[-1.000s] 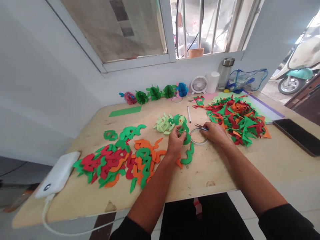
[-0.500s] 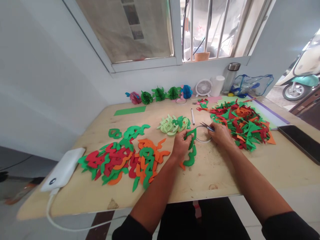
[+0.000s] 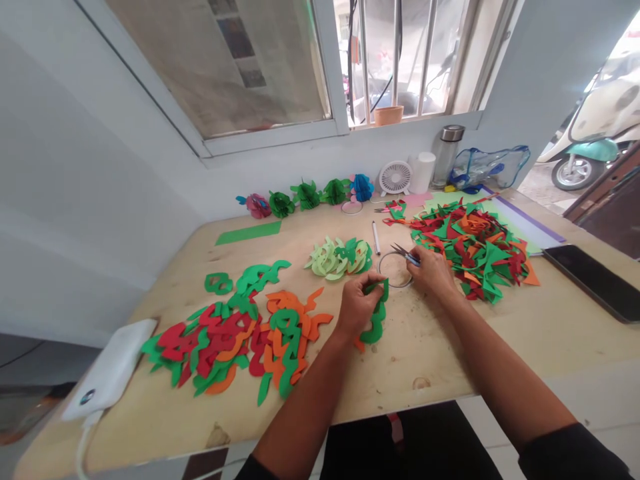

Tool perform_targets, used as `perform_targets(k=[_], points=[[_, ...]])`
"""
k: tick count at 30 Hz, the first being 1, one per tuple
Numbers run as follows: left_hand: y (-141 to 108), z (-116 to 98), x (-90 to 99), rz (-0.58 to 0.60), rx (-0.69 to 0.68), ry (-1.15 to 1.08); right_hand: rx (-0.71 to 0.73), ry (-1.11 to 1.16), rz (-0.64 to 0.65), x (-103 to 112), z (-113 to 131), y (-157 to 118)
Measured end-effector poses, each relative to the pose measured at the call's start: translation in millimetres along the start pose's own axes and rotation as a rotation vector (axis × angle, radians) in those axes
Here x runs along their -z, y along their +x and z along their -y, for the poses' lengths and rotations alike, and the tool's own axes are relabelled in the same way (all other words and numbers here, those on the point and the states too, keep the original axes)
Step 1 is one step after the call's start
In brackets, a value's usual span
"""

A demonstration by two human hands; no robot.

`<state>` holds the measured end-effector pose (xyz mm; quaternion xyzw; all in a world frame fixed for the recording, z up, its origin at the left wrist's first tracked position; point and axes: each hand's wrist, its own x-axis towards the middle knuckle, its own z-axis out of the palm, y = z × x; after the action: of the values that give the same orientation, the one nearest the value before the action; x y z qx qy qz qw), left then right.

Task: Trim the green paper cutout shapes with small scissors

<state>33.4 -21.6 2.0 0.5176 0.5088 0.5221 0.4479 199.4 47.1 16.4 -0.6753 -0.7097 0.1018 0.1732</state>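
Note:
A green paper piece (image 3: 384, 288) is pinched in my left hand (image 3: 358, 303), low over the table. Below it lies a curved green cutout (image 3: 373, 331) with a bit of orange beside it. My right hand (image 3: 431, 269) is closed on small scissors (image 3: 407, 255), whose blades point up and left, slightly parted, over a thin ring (image 3: 395, 269). Left of my left hand are piles of red and green cutouts (image 3: 215, 340) and orange cutouts (image 3: 295, 327). Pale green cutouts (image 3: 333, 259) lie just behind it. Green, red and orange scraps (image 3: 480, 243) are heaped right of my right hand.
A white power bank (image 3: 111, 370) with a cable lies at the left edge, a black phone (image 3: 593, 283) at the right. Along the back stand paper figures (image 3: 306, 195), a small fan (image 3: 395, 178), a white cylinder (image 3: 423, 172) and a bottle (image 3: 447, 159). A pen (image 3: 376, 238) lies mid-table.
The view has shifted, moving most things slightly left in the picture. My left hand has lowered the green piece toward the curved cutout and away from the scissors.

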Motion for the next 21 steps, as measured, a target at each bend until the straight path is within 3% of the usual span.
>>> perform_targets(k=[3, 6, 10, 15, 21], points=[[-4.7, -3.6, -1.2, 0.024, -0.28, 0.266, 0.009, 0.005, 0.006, 0.1, 1.8, -1.8], [-7.3, -3.8, -3.1, 0.143, -0.4, 0.409, 0.029, 0.031, -0.007, -0.4, 1.4, -2.1], [-7.6, 2.7, -5.6, 0.222, -0.411, 0.564, 0.044, 0.107, -0.061, -1.9, 1.2, -1.8], [-6.5, 6.5, -7.5, 0.208, -0.418, 0.692, 0.071, 0.269, -0.101, -3.5, 7.0, -5.0], [-4.6, 1.2, -5.5, 0.039, -0.394, 0.432, 0.072, 0.59, -0.121, 3.8, 11.8, -7.4]])
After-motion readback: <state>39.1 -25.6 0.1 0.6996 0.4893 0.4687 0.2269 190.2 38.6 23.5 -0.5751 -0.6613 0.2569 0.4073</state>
